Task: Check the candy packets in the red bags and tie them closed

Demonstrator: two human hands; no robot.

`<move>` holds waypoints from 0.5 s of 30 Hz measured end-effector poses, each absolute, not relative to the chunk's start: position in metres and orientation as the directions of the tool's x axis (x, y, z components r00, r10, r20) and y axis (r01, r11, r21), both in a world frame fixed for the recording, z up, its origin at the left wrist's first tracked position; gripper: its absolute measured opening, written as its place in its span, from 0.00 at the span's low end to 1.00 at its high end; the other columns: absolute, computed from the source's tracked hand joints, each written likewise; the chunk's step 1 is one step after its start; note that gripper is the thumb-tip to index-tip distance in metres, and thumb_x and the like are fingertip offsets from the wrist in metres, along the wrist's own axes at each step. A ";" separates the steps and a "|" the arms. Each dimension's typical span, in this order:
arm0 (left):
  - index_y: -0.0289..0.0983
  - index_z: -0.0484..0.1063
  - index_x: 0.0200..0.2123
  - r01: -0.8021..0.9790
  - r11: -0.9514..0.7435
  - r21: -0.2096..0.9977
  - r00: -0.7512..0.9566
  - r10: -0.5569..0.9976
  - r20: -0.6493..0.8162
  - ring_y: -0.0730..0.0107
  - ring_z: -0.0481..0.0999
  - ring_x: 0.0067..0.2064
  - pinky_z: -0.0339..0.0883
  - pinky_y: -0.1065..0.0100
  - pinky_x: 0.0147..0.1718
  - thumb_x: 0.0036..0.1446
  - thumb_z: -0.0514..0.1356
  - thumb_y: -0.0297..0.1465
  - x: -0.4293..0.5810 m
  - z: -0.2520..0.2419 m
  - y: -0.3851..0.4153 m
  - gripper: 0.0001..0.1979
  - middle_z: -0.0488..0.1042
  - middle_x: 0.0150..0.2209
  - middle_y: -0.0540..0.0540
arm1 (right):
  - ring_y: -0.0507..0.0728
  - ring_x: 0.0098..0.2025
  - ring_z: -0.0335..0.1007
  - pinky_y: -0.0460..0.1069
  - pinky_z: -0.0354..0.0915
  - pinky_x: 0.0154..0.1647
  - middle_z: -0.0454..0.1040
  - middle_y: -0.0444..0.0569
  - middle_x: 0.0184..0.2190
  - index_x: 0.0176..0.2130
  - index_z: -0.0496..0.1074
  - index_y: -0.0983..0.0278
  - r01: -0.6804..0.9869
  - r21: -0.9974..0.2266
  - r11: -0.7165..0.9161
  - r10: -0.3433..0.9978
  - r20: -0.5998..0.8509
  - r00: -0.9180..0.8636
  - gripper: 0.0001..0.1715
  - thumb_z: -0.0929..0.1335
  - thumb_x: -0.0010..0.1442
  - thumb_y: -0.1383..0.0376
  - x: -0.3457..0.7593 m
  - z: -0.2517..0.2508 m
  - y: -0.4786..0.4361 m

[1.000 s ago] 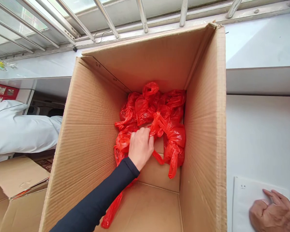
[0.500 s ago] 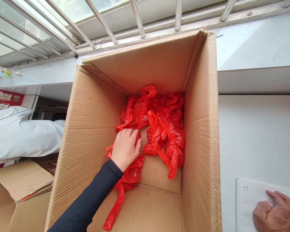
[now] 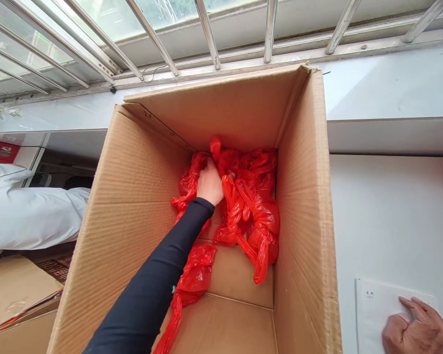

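Observation:
My left hand (image 3: 210, 184) reaches into a tall cardboard box (image 3: 239, 108). Its fingers are closed on a red plastic bag (image 3: 227, 160) at the back, partly hidden among the red film; the bag's top is blurred. More knotted red bags lie beside it, one (image 3: 264, 221) along the right wall and another (image 3: 189, 179) at the back left. Nearer the front, a red bag (image 3: 197, 275) with a long twisted end lies partly behind my dark sleeve. My right hand is out of view.
Metal window bars (image 3: 269, 29) run behind the box. Another person's hand (image 3: 417, 324) rests on white paper (image 3: 369, 305) at right. At left are a person's pale sleeve (image 3: 29, 209) and an opened carton (image 3: 18, 290).
My left hand has moved from the bags at the left deeper toward the back of the box. The looped top of the back bag has shifted and narrowed.

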State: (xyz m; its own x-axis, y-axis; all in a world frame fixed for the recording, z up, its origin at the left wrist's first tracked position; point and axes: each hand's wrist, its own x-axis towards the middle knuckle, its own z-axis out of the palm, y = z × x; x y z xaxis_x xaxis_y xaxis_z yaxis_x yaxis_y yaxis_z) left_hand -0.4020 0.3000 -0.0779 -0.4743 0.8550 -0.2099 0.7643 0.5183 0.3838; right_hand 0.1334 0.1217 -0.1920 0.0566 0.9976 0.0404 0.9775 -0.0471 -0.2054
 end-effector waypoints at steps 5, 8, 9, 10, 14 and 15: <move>0.36 0.74 0.44 0.689 0.586 0.426 -0.477 0.809 -0.343 0.50 0.80 0.47 0.70 0.55 0.47 0.60 0.63 0.38 -0.393 -0.107 0.316 0.14 0.80 0.39 0.38 | 0.75 0.48 0.75 0.64 0.67 0.48 0.76 0.66 0.47 0.42 0.76 0.72 0.977 -0.209 -0.050 0.997 0.054 0.063 0.21 0.62 0.51 0.66 0.132 -0.193 0.122; 0.35 0.74 0.44 0.642 0.592 0.488 -0.487 0.806 -0.336 0.60 0.79 0.46 0.70 0.55 0.49 0.63 0.62 0.37 -0.382 -0.115 0.328 0.12 0.79 0.42 0.43 | 0.75 0.48 0.75 0.63 0.68 0.48 0.76 0.66 0.47 0.42 0.76 0.72 0.977 -0.204 -0.056 0.997 0.048 0.067 0.21 0.62 0.52 0.66 0.131 -0.192 0.122; 0.35 0.74 0.44 0.628 0.581 0.518 -0.479 0.813 -0.331 0.62 0.78 0.45 0.71 0.55 0.49 0.64 0.61 0.36 -0.376 -0.116 0.333 0.11 0.79 0.42 0.44 | 0.75 0.48 0.75 0.64 0.68 0.48 0.75 0.66 0.47 0.42 0.76 0.72 0.978 -0.201 -0.052 0.997 0.043 0.062 0.21 0.62 0.52 0.66 0.131 -0.191 0.122; 0.34 0.75 0.43 0.615 0.568 0.548 -0.468 0.821 -0.326 0.64 0.78 0.44 0.71 0.56 0.48 0.64 0.60 0.35 -0.370 -0.116 0.336 0.10 0.79 0.42 0.45 | 0.76 0.49 0.75 0.64 0.68 0.49 0.75 0.66 0.47 0.42 0.76 0.72 0.979 -0.200 -0.050 0.997 0.041 0.060 0.21 0.62 0.52 0.66 0.131 -0.191 0.122; 0.34 0.76 0.41 0.570 0.522 0.634 -0.436 0.847 -0.306 0.61 0.79 0.40 0.71 0.60 0.44 0.60 0.60 0.29 -0.351 -0.106 0.337 0.08 0.79 0.37 0.43 | 0.77 0.50 0.74 0.65 0.68 0.48 0.76 0.65 0.47 0.40 0.75 0.70 0.975 -0.213 -0.056 0.997 0.039 0.065 0.20 0.62 0.52 0.65 0.129 -0.189 0.122; 0.35 0.76 0.42 0.564 0.512 0.648 -0.437 0.851 -0.293 0.59 0.79 0.41 0.71 0.60 0.45 0.59 0.60 0.29 -0.349 -0.101 0.333 0.09 0.80 0.37 0.42 | 0.77 0.50 0.74 0.65 0.68 0.48 0.76 0.65 0.46 0.40 0.75 0.70 0.974 -0.218 -0.058 0.997 0.040 0.069 0.19 0.62 0.52 0.65 0.128 -0.189 0.122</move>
